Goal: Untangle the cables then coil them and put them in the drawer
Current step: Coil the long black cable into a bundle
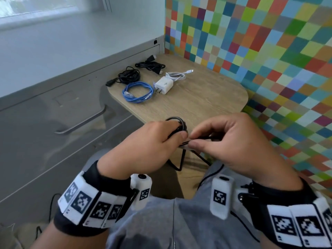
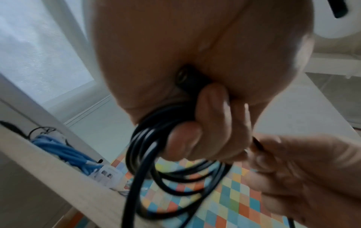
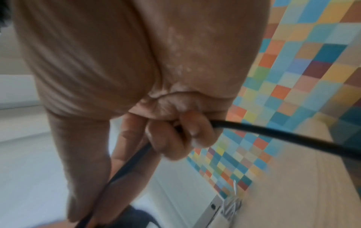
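My left hand (image 1: 154, 141) grips a coil of black cable (image 2: 156, 154) above the near edge of the small wooden table (image 1: 206, 97); several loops hang below its fingers (image 2: 210, 117). My right hand (image 1: 224, 139) pinches the loose run of the same black cable (image 3: 273, 134) close to the left thumb. Farther back on the table lie a coiled blue cable (image 1: 138, 92), a white charger with its white cable (image 1: 165, 83), and two black cable bundles (image 1: 129, 75) (image 1: 150, 65).
A grey cabinet with a long drawer handle (image 1: 82, 121) stands left of the table. A wall of coloured squares (image 1: 260, 42) rises behind and to the right. Thin black table legs (image 1: 181, 159) show below my hands, above my lap.
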`<state>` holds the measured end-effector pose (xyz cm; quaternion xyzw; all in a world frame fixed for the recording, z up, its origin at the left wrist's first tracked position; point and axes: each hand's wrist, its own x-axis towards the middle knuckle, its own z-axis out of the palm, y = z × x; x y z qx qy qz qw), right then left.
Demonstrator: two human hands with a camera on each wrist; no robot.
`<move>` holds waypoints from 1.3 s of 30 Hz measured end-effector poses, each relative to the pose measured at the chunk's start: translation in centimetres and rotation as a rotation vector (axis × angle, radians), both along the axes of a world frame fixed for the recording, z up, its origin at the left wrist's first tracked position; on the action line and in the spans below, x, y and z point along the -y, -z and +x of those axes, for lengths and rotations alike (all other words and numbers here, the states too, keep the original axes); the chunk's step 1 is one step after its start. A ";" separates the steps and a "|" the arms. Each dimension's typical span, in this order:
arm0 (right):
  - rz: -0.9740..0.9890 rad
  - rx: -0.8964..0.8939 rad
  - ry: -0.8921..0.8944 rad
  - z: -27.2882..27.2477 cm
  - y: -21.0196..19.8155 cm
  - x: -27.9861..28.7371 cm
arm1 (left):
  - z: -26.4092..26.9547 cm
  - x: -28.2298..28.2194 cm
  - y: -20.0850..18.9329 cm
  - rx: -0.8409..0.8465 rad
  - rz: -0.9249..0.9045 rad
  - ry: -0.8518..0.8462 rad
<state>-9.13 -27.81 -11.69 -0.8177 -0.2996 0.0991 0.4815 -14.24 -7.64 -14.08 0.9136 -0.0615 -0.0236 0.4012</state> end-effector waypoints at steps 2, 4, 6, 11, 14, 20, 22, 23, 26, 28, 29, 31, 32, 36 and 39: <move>0.039 0.026 0.037 0.4 -0.3 1.0 | 0.1 -1.0 0.2 -0.169 -0.241 0.104; 0.106 0.052 0.107 0.9 -0.4 1.9 | -0.1 -2.0 0.5 -0.321 -0.469 0.217; 0.211 0.063 0.169 1.7 -0.2 2.9 | -0.6 -2.6 0.9 -0.396 -0.645 0.307; 0.433 0.019 0.380 3.8 1.7 4.1 | -0.8 -3.2 0.9 -0.294 -1.184 0.390; 0.260 0.054 0.424 4.0 3.2 3.3 | -0.6 -2.8 0.0 -0.156 -1.432 0.358; -0.219 0.038 0.123 1.3 3.8 -1.5 | -0.3 0.4 -1.0 0.332 -0.943 -0.215; -0.357 0.157 0.033 0.3 3.3 -2.9 | -0.3 1.3 -0.2 0.393 -0.498 -0.252; -0.404 0.186 0.002 -0.1 2.9 -3.5 | -0.3 1.6 0.3 0.403 -0.281 -0.232; -0.382 0.158 -0.046 -0.7 2.2 -4.0 | -0.1 1.8 1.3 0.458 0.127 -0.168; -0.301 0.120 -0.039 -0.6 2.2 -3.5 | 0.1 1.3 1.1 0.421 0.185 -0.155; -0.251 0.093 -0.040 -0.6 2.1 -3.2 | 0.1 1.1 0.9 0.362 0.171 -0.148; -0.165 0.028 -0.050 -0.7 1.7 -2.6 | 0.0 0.8 0.3 0.213 0.110 -0.128; -0.131 0.008 -0.045 -0.7 1.4 -2.3 | 0.0 0.7 0.1 0.169 0.106 -0.121; -0.005 0.021 0.038 0.2 -0.1 -0.3 | 0.2 -0.3 0.1 -0.028 0.008 -0.047; 0.097 0.050 0.089 0.9 -0.6 1.0 | 0.1 -1.5 0.7 -0.229 -0.374 0.074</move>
